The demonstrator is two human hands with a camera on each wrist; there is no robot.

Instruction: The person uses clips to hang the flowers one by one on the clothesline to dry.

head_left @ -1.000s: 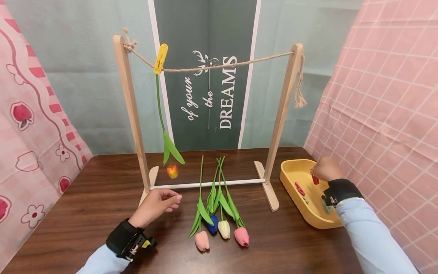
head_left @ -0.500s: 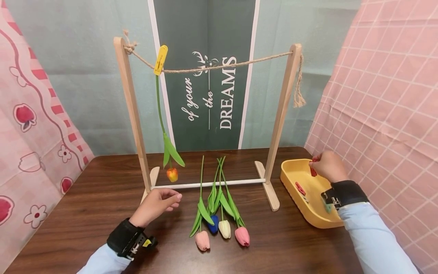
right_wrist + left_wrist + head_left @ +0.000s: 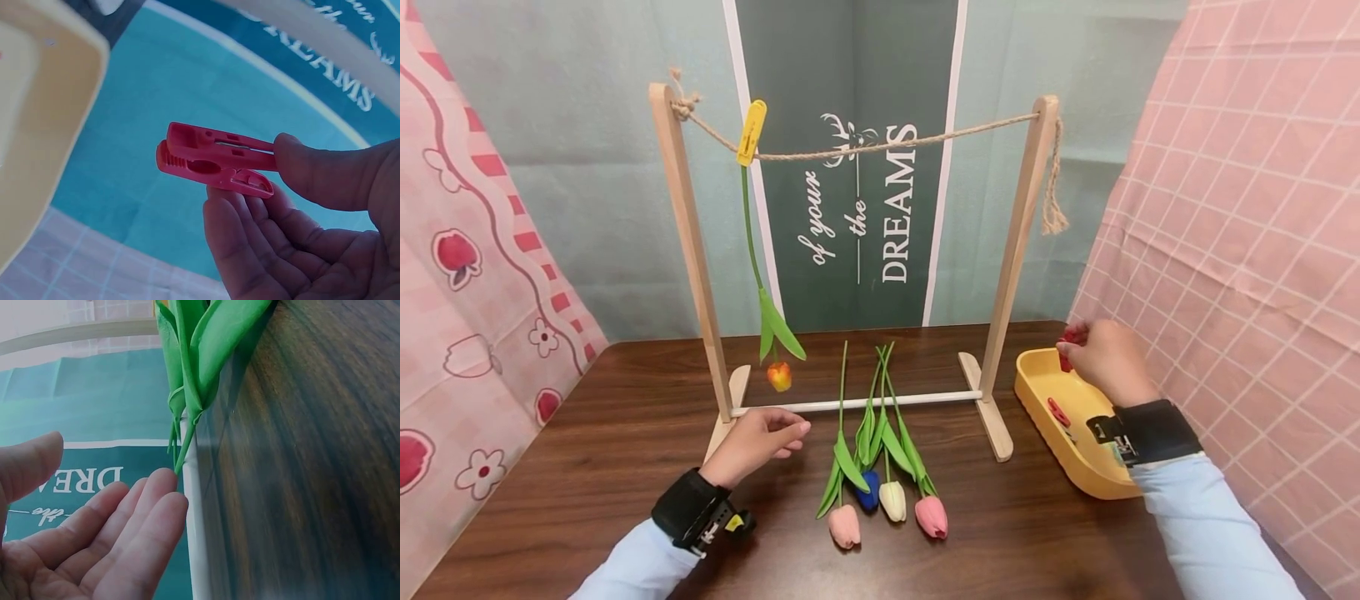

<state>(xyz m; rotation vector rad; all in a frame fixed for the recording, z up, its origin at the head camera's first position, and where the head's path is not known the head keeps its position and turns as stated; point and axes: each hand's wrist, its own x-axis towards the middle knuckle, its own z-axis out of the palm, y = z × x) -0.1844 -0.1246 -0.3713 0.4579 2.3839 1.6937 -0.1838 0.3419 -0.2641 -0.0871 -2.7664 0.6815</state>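
A red clothespin [image 3: 212, 159] is pinched between the thumb and fingers of my right hand [image 3: 1108, 362], just above the far end of a yellow tray [image 3: 1045, 417]. My left hand [image 3: 756, 446] hovers left of the tulips, thumb apart from the loosely bent fingers, and holds nothing. On the table lie a light pink tulip [image 3: 844, 527], a blue tulip [image 3: 869, 492], a white tulip [image 3: 892, 502] and a pink tulip [image 3: 931, 517], stems pointing away. An orange tulip [image 3: 779, 377] hangs head down from the rope [image 3: 865, 150], fastened by a yellow clothespin [image 3: 752, 133].
The wooden stand's left post [image 3: 688, 242] and right post [image 3: 1018, 258] carry the rope, and a white bar [image 3: 820, 407] joins their feet. Another red clothespin [image 3: 1058, 412] lies in the tray. A pink checked cloth [image 3: 1240, 250] rises at the right.
My right hand has lifted the red clothespin out of the tray and shifted it slightly left. The left hand has moved a little to the right.
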